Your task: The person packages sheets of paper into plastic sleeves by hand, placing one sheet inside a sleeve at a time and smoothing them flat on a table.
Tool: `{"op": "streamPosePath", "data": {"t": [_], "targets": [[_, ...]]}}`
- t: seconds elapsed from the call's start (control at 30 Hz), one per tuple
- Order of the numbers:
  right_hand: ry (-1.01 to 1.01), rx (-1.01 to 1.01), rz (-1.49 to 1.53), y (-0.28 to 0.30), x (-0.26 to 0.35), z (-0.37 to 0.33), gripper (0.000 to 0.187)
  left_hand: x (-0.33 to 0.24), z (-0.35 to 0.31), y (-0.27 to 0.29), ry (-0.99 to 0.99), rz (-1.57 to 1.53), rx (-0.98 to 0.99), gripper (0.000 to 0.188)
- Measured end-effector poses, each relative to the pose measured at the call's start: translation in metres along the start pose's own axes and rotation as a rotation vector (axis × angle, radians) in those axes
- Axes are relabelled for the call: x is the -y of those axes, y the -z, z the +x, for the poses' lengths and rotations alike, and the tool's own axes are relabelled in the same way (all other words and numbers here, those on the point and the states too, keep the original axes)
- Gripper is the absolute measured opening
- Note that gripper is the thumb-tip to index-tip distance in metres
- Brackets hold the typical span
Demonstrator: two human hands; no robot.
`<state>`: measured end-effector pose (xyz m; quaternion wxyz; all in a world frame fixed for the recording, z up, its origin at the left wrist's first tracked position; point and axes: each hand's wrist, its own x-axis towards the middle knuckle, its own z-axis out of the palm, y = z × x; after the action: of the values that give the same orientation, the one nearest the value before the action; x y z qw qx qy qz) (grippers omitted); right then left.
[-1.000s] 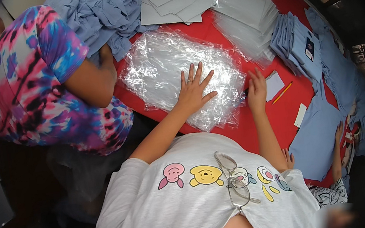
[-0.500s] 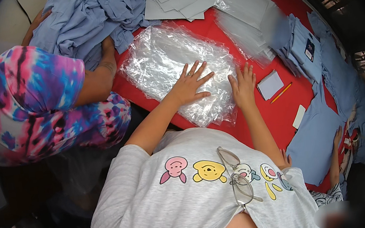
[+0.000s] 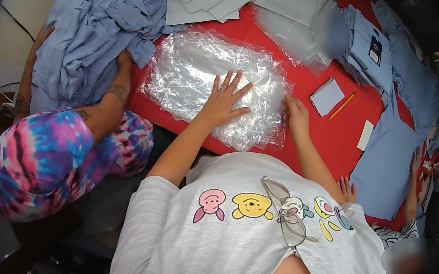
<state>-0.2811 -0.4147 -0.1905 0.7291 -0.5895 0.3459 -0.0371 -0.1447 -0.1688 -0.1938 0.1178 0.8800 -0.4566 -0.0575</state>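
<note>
1. Red bench (image 3: 336, 138) carries a crinkled clear plastic bag (image 3: 194, 73).
2. Left hand (image 3: 226, 100) has shifted onto the bag's middle, fingers spread flat.
3. Right hand (image 3: 298, 117) now pinches its right edge; flattening seems underway.

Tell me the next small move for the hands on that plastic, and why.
Probably sweep the left hand toward the right hand, which pins the edge of the crinkled clear plastic bag stack: the plastic looks wrinkled on the red table.
</note>
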Motion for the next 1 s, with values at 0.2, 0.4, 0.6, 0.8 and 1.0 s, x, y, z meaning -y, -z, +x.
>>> {"op": "streamPosePath", "data": {"t": [0.2, 0.4, 0.6, 0.8, 1.0], "targets": [[0.409, -0.058, -0.302, -0.022, 0.009, -0.008, 0.012, -0.031, 0.021, -0.006, 0.118, -0.119, -0.072, 0.074], [0.714, 0.204, -0.463, -0.049, 0.048, -0.020, 0.018, -0.032, 0.024, -0.015, 0.134, -0.342, -0.168, 0.066], [0.959, 0.269, -0.796, -0.050, 0.049, -0.005, 0.043, -0.026, 0.015, -0.001, 0.172, -0.358, -0.226, 0.054], [0.909, 0.210, -0.767, -0.057, 0.067, 0.040, 0.071, -0.033, -0.015, 0.008, 0.160, -0.396, -0.243, 0.045], [0.747, 0.389, -0.547, -0.045, 0.077, 0.144, 0.081, -0.046, -0.018, 0.030, -0.013, -0.731, -0.232, 0.072]]}}
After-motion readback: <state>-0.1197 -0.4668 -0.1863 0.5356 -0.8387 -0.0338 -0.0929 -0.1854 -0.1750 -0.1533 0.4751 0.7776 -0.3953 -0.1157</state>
